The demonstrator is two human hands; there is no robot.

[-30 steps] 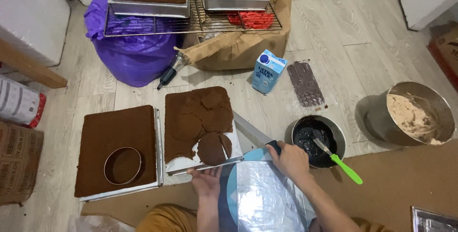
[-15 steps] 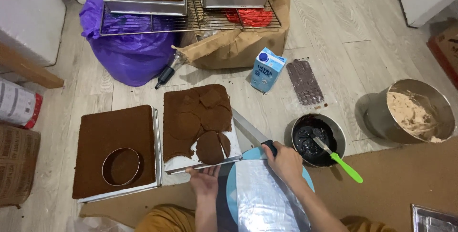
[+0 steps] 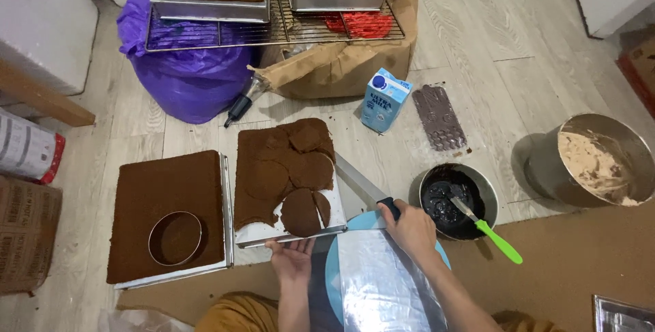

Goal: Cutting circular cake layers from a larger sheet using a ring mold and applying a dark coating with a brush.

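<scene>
My right hand (image 3: pixel 411 228) grips the black handle of a long knife (image 3: pixel 358 182), whose blade slants up-left toward a cut-out brown cake round (image 3: pixel 300 212). That round lies at the near end of a white tray (image 3: pixel 338 202) holding a chocolate sponge sheet (image 3: pixel 273 161) with circles cut in it. My left hand (image 3: pixel 292 257) grips the tray's near edge. Just below my hands sits a blue turntable (image 3: pixel 365 223) carrying a foil-covered board (image 3: pixel 382 277).
To the left lies an uncut sponge slab (image 3: pixel 167 189) with a metal ring cutter (image 3: pixel 175 238) on it. A bowl of dark chocolate (image 3: pixel 443 202) with a green-handled spatula (image 3: pixel 498 240), a steel bowl of cream (image 3: pixel 597 161), a blue carton (image 3: pixel 385 98), a chocolate mould (image 3: pixel 440 117), a purple bag (image 3: pixel 184 79) and a wire rack (image 3: pixel 273 25) surround the spot.
Both hands stay where they were, on the tray edge and the knife handle. Only the view has shifted slightly.
</scene>
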